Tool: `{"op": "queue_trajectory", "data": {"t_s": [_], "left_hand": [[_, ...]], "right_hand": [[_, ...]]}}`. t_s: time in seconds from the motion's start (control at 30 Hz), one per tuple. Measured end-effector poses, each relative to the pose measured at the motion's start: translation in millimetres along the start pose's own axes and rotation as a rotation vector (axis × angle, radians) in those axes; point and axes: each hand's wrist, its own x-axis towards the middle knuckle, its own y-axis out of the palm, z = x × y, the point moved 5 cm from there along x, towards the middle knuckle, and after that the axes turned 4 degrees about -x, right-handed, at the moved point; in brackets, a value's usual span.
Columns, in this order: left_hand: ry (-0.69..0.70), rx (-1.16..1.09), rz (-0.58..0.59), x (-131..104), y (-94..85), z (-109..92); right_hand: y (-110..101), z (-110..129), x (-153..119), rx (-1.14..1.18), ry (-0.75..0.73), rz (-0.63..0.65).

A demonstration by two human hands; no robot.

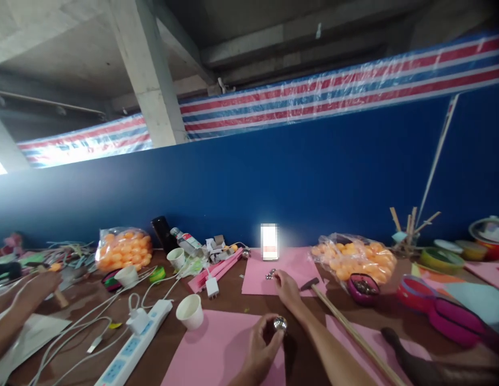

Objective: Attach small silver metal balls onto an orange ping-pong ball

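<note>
My left hand [261, 343] is closed, with thumb and fingers curled round a shiny silver ball [280, 324] above a pink sheet [217, 348]. Farther forward, my right hand [287, 288] reaches over another pink sheet [255, 284]. Its bent fingertips touch a little cluster of shiny metal pieces [270, 274]; whether one is pinched between them is hidden. Beside my right forearm lies a hammer [346, 326] with a long wooden handle. A white paper cup [190, 312] stands at the near sheet's upper left corner.
Bags of orange balls [124, 249] [354, 256] lie on both sides. A power strip [137, 343] with cables is at left, near another person's hand [44, 287]. A lit, blurred screen [269, 241] stands at the back. Magenta cases [454, 321] lie right, behind a dark shape [406, 354].
</note>
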Motion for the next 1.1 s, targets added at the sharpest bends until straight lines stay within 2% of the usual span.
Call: {"op": "queue_trajectory", "data": {"t_s": [0.23,0.6,1.0,1.1], "left_hand": [[-0.007,-0.082,-0.01,-2.3,-7.1,-1.6],[-0.01,-0.155,-0.009,-0.4,-7.0,0.5],[0.004,-0.11,0.009,-2.4,-6.6,3.1],[-0.019,-0.107,-0.015,-1.9,-6.9,2.0]], "right_hand": [[1.3,3.2,-0.5,-0.057,0.023,0.004],[-0.7,6.8,1.9,-0.082,0.054,0.019],[-2.0,11.8,0.3,-0.031,0.032,0.019],[-4.4,12.1,1.0,-0.023,0.039,0.034]]}}
